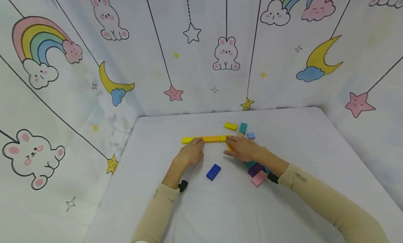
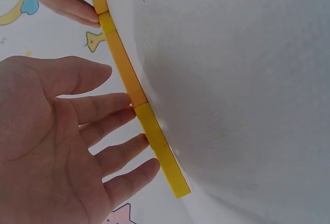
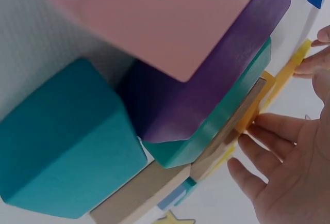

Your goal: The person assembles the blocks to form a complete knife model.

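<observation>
Row of yellow and orange blocks lies end to end on the counter. Left hand: grip wide, fingers extended against it. Right hand: same, near the right end. Press evenly; lopsided push probably kinks it.

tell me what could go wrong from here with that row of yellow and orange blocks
An uneven push could bend the row of yellow and orange rectangular blocks at its joints, since the left hand touches it. The right forearm passes close to the purple rectangular block and pink rectangular block, so drawing it back might knock them.
</observation>
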`<state>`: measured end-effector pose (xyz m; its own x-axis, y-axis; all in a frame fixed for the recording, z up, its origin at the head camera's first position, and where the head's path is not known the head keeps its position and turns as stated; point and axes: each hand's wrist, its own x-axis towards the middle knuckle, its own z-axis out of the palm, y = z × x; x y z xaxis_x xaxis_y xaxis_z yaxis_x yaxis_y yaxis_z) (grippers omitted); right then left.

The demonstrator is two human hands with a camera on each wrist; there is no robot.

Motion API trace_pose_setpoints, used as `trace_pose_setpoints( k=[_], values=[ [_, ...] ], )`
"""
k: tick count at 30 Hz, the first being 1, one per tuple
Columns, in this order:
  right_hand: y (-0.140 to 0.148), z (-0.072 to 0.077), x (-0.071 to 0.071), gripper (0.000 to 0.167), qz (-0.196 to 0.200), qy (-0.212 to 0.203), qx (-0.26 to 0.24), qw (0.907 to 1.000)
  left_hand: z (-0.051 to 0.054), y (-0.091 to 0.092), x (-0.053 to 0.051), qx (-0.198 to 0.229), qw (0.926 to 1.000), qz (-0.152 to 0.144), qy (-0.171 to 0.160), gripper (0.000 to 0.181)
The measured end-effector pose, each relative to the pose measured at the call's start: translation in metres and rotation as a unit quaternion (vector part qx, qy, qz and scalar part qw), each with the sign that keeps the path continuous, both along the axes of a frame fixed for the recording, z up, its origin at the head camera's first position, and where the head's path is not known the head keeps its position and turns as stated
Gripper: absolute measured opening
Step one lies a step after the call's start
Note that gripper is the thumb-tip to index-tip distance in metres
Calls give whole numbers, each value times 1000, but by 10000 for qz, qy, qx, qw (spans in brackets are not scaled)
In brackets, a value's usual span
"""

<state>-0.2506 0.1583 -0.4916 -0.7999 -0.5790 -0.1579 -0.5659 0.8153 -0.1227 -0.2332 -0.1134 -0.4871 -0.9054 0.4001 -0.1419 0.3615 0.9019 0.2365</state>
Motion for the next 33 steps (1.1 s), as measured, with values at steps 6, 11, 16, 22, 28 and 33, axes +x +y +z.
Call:
trace_pose_setpoints(
  k=[6, 11, 16, 22, 28, 33],
  values=[
    [3, -2, 0, 78, -29, -84, -218, 9997, 1, -1, 1, 90, 10000, -17, 1, 54],
    [7, -1, 1, 77, -26, -64, -482, 9988, -1, -2, 0, 53, 10000, -38, 18, 54],
    [16, 2, 2, 73, -137, 182, -570, 9981, -1, -2, -1, 3, 9999, -110, 92, 54],
    [28, 4, 3, 72, -266, 246, -565, 9977, 2, -1, -2, 42, 9999, -57, 88, 52],
    [37, 2, 2, 72, -342, 154, -648, 9972, 6, 1, -3, -14, 9999, -108, 101, 49],
    [42, 1, 1, 72, -333, 76, -718, 9968, 9, 5, -7, -62, 9999, -112, 51, 47]
  ],
)
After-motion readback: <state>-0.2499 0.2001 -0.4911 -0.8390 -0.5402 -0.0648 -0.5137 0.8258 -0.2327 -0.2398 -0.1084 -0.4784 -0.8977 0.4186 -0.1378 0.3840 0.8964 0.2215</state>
